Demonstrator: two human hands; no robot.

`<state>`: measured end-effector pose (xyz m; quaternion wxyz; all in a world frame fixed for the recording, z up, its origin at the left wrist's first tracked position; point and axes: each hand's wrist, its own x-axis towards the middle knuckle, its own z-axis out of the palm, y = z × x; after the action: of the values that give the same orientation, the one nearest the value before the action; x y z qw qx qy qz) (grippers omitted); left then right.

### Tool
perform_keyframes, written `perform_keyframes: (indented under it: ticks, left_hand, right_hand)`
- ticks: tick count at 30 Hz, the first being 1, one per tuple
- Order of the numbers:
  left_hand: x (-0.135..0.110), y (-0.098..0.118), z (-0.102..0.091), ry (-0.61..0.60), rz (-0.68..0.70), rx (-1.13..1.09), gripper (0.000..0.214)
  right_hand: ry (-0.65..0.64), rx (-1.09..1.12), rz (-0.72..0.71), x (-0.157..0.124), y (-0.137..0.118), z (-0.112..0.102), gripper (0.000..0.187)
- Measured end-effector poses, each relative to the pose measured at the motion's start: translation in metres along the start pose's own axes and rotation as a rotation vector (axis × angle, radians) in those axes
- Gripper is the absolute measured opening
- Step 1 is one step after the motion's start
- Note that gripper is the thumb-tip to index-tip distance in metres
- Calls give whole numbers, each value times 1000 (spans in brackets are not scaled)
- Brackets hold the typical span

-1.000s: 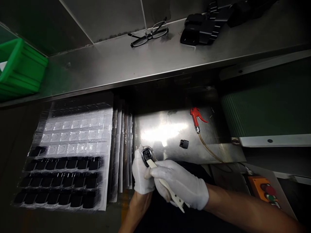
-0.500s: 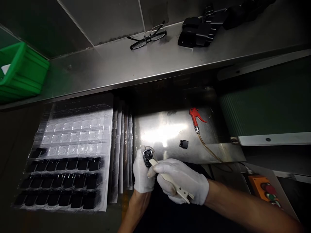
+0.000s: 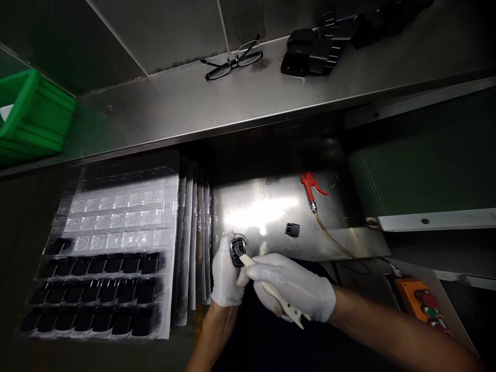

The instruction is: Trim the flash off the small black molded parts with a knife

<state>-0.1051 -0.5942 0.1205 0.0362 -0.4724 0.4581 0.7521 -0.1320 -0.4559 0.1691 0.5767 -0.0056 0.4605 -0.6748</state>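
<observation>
My left hand (image 3: 226, 274), in a white glove, is closed around a small black plastic part (image 3: 237, 251) with its hollow, ribbed side facing up. In my right hand (image 3: 290, 284), also gloved, is a white-handled knife (image 3: 292, 313) with a slim grey blade. The blade's tip reaches into the hollow of the black part. Part of the handle is hidden by my right fingers. Another black plastic part (image 3: 293, 230) lies on the metal table (image 3: 256, 204) beyond my right hand.
At the left, a stack of clear trays (image 3: 116, 219) holds several rows of black parts. A red air gun (image 3: 309, 186) with a hose lies right of centre. Glasses (image 3: 232, 63), black parts (image 3: 310, 57) and a green bin (image 3: 39, 119) sit on the shelf. An orange button box (image 3: 420, 305) stands at right.
The black part in my left hand has tilted slightly, and the knife's blade now shows inside its hollow. Both hands keep their holds. The view has shifted very slightly.
</observation>
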Motion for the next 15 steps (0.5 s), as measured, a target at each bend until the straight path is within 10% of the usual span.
perform_keyframes:
  ticks: [15]
  left_hand:
    - [2,-7,-7,-18,86,133,41]
  right_hand:
    - [-174,372,-52,4,14,-9,37]
